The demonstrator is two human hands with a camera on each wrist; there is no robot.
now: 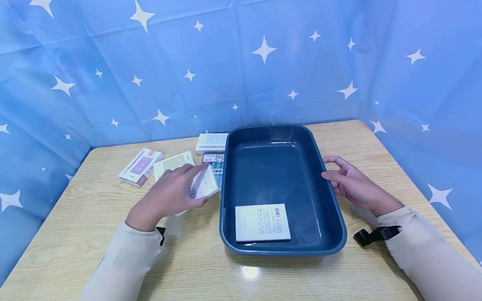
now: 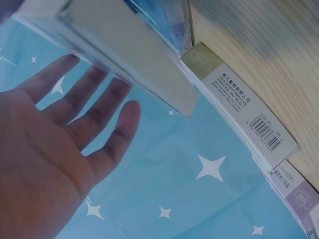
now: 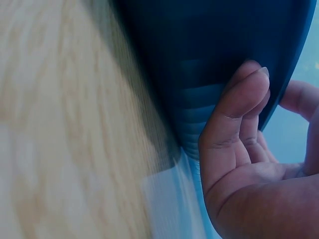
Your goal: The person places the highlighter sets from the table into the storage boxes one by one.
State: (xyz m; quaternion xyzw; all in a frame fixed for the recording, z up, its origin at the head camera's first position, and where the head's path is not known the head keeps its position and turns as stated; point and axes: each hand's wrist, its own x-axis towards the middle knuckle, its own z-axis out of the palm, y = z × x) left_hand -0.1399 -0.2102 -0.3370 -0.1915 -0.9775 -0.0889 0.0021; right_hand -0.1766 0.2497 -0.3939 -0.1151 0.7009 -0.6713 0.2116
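My left hand (image 1: 173, 190) holds a small white box (image 1: 204, 182) tilted above the table, left of the dark blue tray (image 1: 278, 177). Seen from the left wrist, the fingers lie along one side of this white box (image 2: 124, 45). My right hand (image 1: 350, 182) grips the tray's right rim. From the right wrist, the thumb and fingers (image 3: 244, 99) are against the tray's outer wall (image 3: 199, 40) and rim. A flat cream box (image 1: 262, 222) with printed text and a barcode lies inside the tray, at its near left corner.
Left of the tray, on the wooden table (image 1: 94, 221), lie a purple-and-white box (image 1: 141, 167), a cream box (image 1: 184, 159), a white box (image 1: 212, 143) and a colourful pack (image 1: 217, 159). A blue curtain (image 1: 226, 62) with white stars hangs behind and beside the table.
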